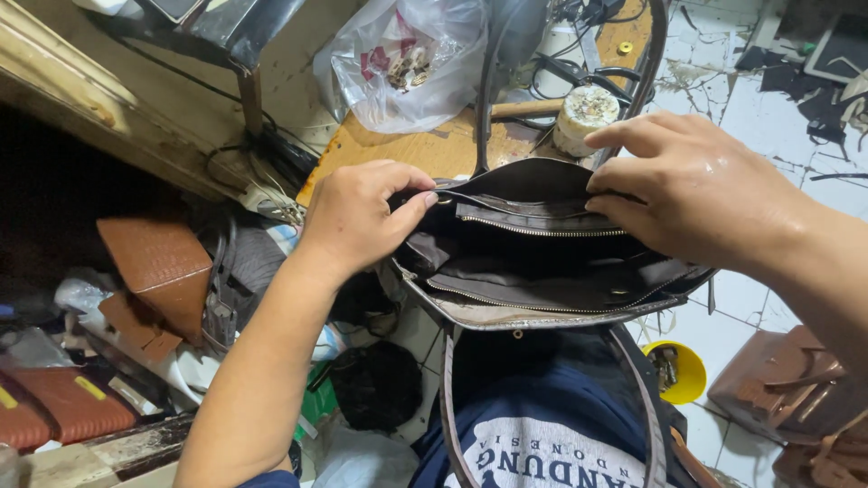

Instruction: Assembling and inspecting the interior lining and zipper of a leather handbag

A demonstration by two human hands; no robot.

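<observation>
Head view, looking straight down: both hands are on a dark brown bag (pixel 542 262), held open over the person's lap, mouth up towards the camera. The left hand (pixel 357 217) pinches the bag's left end of the rim, thumb and fingers closed together on the edge by the zip. The right hand (pixel 696 185) comes in from the right, fingers curled over the far rim and clamped on it, thumb underneath, pulling that side of the opening wide. Inside, the lining shows a zipped pocket (pixel 533 226) along the far wall and a second zip (pixel 542 303) along the near one. The bag's straps (pixel 452 407) hang down over a blue shirt (pixel 542 434).

Beyond the bag lies a wooden board (pixel 425 149) with a clear plastic bag (pixel 407 59) on it and a round whitish block (pixel 586 116) just beside the right hand's fingertips. To the left, a brown leather piece (pixel 163 267) sits among clutter; to the right, on the white tiled floor (pixel 768 99), a yellow bowl (pixel 683 370) near another brown bag (pixel 787 389).
</observation>
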